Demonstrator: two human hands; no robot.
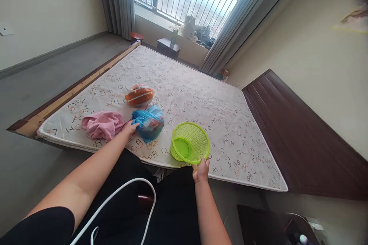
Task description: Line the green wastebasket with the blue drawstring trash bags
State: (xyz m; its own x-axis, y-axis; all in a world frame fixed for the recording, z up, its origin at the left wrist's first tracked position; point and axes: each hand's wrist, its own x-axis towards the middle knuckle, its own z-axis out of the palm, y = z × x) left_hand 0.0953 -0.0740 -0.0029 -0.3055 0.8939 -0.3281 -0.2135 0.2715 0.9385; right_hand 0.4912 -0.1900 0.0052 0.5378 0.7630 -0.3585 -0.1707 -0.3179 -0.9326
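With my right hand (pixel 201 170) I grip the rim of a lime-green plastic basket (pixel 181 147), tilted at the mattress's near edge with its mouth turned up towards me. My left hand (pixel 132 127) is closed on the left side of a blue plastic bag (pixel 148 123), whose reddish and whitish contents show dimly through the film. Left of that hand a crumpled pink cloth (pixel 102 124) lies on the mattress. Just beyond the blue bag rests an orange-and-clear bundle (pixel 140 95), apparently a filled plastic bag.
The letter-printed mattress (pixel 201 95) lies on a wooden bed frame (pixel 83 80), its dark headboard (pixel 304 138) to the right. A nightstand (pixel 169 48) stands at the far side below the window. A white cable (pixel 126 182) loops across my front. Dark furniture (pixel 258 224) stands at lower right.
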